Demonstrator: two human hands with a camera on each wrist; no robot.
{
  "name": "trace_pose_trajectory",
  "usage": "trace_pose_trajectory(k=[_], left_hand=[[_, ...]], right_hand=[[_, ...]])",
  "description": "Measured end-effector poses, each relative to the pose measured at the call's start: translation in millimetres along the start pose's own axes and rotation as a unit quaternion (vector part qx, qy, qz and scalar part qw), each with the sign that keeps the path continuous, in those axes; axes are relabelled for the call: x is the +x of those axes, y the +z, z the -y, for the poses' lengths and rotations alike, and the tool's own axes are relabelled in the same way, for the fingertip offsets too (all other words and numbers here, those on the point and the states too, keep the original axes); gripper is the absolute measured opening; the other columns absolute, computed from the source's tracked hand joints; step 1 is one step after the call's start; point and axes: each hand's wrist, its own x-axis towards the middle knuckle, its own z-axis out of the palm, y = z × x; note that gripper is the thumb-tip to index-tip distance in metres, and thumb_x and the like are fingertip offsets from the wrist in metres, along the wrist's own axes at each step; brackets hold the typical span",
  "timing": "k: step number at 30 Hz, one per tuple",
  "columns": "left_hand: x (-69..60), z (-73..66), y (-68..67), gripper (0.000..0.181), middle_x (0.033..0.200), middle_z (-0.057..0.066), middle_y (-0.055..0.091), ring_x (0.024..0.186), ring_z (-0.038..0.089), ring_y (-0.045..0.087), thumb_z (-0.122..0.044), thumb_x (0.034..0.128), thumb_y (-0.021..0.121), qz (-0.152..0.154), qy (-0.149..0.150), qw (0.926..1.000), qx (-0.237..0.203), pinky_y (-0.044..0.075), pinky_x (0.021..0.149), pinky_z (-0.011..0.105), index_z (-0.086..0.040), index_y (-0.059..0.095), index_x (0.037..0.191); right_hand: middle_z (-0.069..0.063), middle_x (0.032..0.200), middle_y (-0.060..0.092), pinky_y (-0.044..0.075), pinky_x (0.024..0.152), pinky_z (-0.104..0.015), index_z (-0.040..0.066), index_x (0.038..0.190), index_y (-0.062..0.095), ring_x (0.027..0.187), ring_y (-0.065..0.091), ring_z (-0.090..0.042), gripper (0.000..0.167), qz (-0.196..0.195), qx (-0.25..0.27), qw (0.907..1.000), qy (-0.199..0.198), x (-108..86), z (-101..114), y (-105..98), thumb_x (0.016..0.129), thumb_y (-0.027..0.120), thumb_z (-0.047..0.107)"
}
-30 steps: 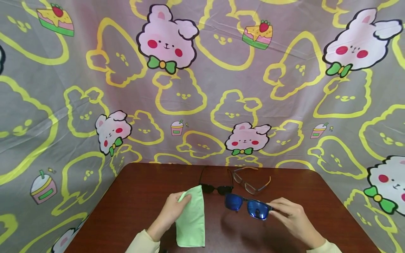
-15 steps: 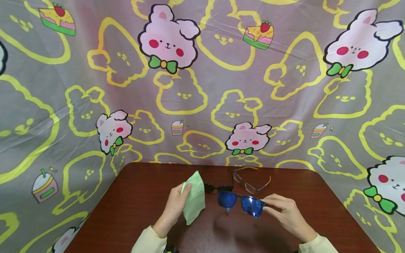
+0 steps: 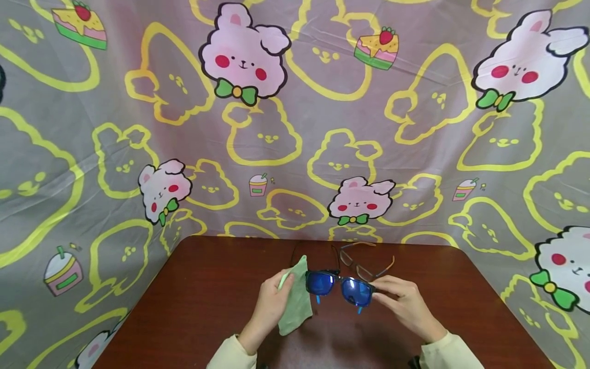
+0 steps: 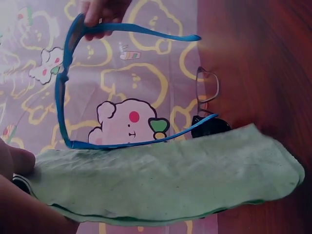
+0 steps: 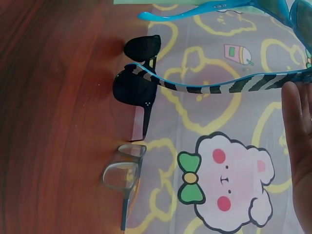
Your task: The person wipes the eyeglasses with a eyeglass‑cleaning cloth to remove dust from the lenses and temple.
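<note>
Both hands are reaching forward above the table (image 3: pixel 184 312), with the blue-lensed sunglasses (image 3: pixel 356 292) and the green cloth (image 3: pixel 296 305) hanging between them. The left hand (image 3: pixel 269 302) is pinching the cloth between thumb and fingers, letting the rest drape down. The right hand (image 3: pixel 407 302) is pinching the sunglasses at one front corner, thumb against fingers. Their far end is overlapping the cloth's edge in the left wrist view; whether the two are touching, I cannot tell. The mirrored lenses are facing up toward the person, and both arms are standing unfolded, showing blue inside and, on one, black-and-white stripes outside. A tiny dark marking (image 5: pixel 220 6) is showing inside one arm, too small to read. Farther off, the black sunglasses (image 5: pixel 131 90) are lying on the table, partly hidden in the head view, with the clear glasses (image 3: pixel 364 271) resting just beside them, to the right. Beyond, a curtain (image 3: pixel 295 128) printed with cartoon rabbits, cake slices and cups is hanging.
</note>
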Motion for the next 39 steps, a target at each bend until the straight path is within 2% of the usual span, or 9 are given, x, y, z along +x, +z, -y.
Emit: trace_pose_trajectory(k=[4, 7, 12, 15, 18, 24, 29, 34, 39], left_hand=[[-3.6, 5.6, 5.3, 0.028, 0.116, 0.002, 0.065, 0.103, 0.015, 0.061, -0.02, 0.097, 0.054, 0.003, 0.038, 0.9989, 0.026, 0.05, 0.084, 0.032, -0.012, 0.065, 0.122], [-5.8, 7.8, 8.7, 0.031, 0.121, 0.002, 0.062, 0.109, 0.016, 0.059, -0.018, 0.0965, 0.054, 0.006, 0.075, 0.9962, 0.043, 0.048, 0.088, 0.036, -0.011, 0.062, 0.125], [-10.5, 11.7, 14.1, 0.033, 0.129, 0.003, 0.057, 0.117, 0.018, 0.054, -0.013, 0.0944, 0.057, 0.004, 0.137, 0.9874, 0.08, 0.045, 0.093, 0.039, -0.005, 0.061, 0.126], [-14.1, 13.2, 16.9, 0.034, 0.132, 0.002, 0.055, 0.119, 0.018, 0.052, -0.013, 0.0938, 0.058, -0.002, 0.167, 0.9799, 0.109, 0.045, 0.093, 0.039, -0.005, 0.06, 0.127], [-16.9, 13.7, 19.2, 0.037, 0.135, 0.003, 0.053, 0.12, 0.019, 0.052, -0.011, 0.0924, 0.059, -0.011, 0.207, 0.9678, 0.143, 0.046, 0.092, 0.041, -0.005, 0.058, 0.129], [-18.7, 13.5, 20.7, 0.043, 0.138, 0.01, 0.05, 0.122, 0.023, 0.05, -0.007, 0.0899, 0.06, -0.022, 0.287, 0.9361, 0.203, 0.046, 0.092, 0.041, -0.001, 0.054, 0.132], [-19.1, 13.9, 20.0, 0.04, 0.139, 0.012, 0.048, 0.125, 0.024, 0.048, -0.016, 0.0971, 0.05, -0.018, 0.323, 0.9177, 0.231, 0.044, 0.095, 0.038, 0.0, 0.051, 0.133], [-18.6, 14.5, 19.8, 0.04, 0.136, 0.015, 0.05, 0.122, 0.029, 0.05, -0.015, 0.0964, 0.049, -0.027, 0.362, 0.8965, 0.254, 0.044, 0.094, 0.04, 0.002, 0.052, 0.132], [-16.2, 14.1, 20.5, 0.042, 0.136, 0.017, 0.05, 0.123, 0.031, 0.048, -0.014, 0.0949, 0.048, -0.03, 0.388, 0.881, 0.269, 0.041, 0.097, 0.041, 0.004, 0.05, 0.132]], right_hand=[[0.0, 0.095, 0.068, 0.049, 0.075, -0.017, 0.005, 0.099, 0.073, 0.087, 0.063, -0.008, 0.03, -0.001, 0.007, 1.0, 0.005, 2.0, -1, 3, 0.073, 0.073, -0.011], [0.0, 0.094, 0.068, 0.048, 0.074, -0.015, 0.003, 0.099, 0.073, 0.087, 0.063, -0.008, 0.031, -0.005, 0.011, 0.9999, 0.003, 3.3, -1, 4, 0.072, 0.073, -0.013], [-0.008, 0.089, 0.068, 0.048, 0.071, -0.014, -0.003, 0.094, 0.071, 0.084, 0.063, -0.009, 0.033, -0.02, 0.014, 0.9997, -0.009, 6.2, 6, 5, 0.067, 0.071, -0.022], [-0.01, 0.088, 0.068, 0.049, 0.069, -0.015, -0.004, 0.092, 0.071, 0.083, 0.063, -0.007, 0.031, -0.022, 0.014, 0.9996, 0.008, 6.6, 9, 5, 0.068, 0.07, -0.022], [-0.007, 0.09, 0.069, 0.05, 0.066, -0.016, -0.002, 0.094, 0.072, 0.084, 0.062, -0.006, 0.029, -0.02, 0.016, 0.9993, 0.028, 5.2, 8, 4, 0.071, 0.069, -0.02], [-0.002, 0.091, 0.068, 0.05, 0.063, -0.02, 0.005, 0.099, 0.073, 0.08, 0.061, -0.008, 0.028, -0.029, 0.041, 0.998, 0.038, 2.5, 2, 3, 0.078, 0.067, -0.013], [-0.002, 0.092, 0.068, 0.05, 0.061, -0.02, 0.006, 0.1, 0.072, 0.079, 0.061, -0.009, 0.027, -0.032, 0.059, 0.9972, 0.031, 1.2, 1, 5, 0.079, 0.067, -0.011], [-0.002, 0.091, 0.068, 0.051, 0.061, -0.021, 0.005, 0.099, 0.072, 0.078, 0.061, -0.009, 0.027, -0.032, 0.062, 0.9968, 0.039, 1.3, 2, 6, 0.079, 0.067, -0.013], [-0.004, 0.089, 0.067, 0.05, 0.062, -0.02, 0.001, 0.097, 0.072, 0.079, 0.061, -0.007, 0.029, -0.034, 0.06, 0.997, 0.037, 5.2, 9, 6, 0.076, 0.066, -0.018]])
